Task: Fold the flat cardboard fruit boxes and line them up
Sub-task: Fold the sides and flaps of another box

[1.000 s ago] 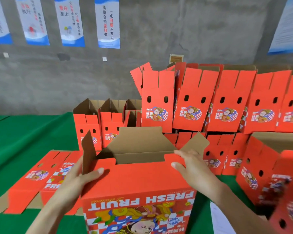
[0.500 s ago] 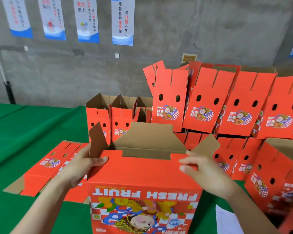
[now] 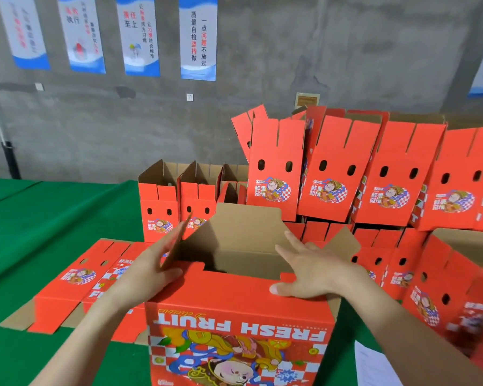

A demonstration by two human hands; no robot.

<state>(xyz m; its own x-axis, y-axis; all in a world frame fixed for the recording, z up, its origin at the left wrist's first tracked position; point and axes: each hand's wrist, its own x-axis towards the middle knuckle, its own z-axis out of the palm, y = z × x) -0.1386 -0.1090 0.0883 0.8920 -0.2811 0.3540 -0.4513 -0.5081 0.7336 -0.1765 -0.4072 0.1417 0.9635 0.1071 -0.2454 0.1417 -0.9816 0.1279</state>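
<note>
Below concrete wall [image 3: 262, 129] — green table [image 3: 53, 218], boxes [image 3: 332, 174]

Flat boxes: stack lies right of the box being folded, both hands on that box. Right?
No. The head view shows the flat boxes on the left of the box being folded, on the green cloth. The left hand and right hand are both on that box.

Left hand [image 3: 147, 274] bare, slim fingers, right hand [image 3: 314, 277] bare too, short nails that look unpainted though blur softens them, left forearm [image 3: 95, 338] and right forearm [image 3: 402, 330] uncovered as far as the lower frame edge
</note>
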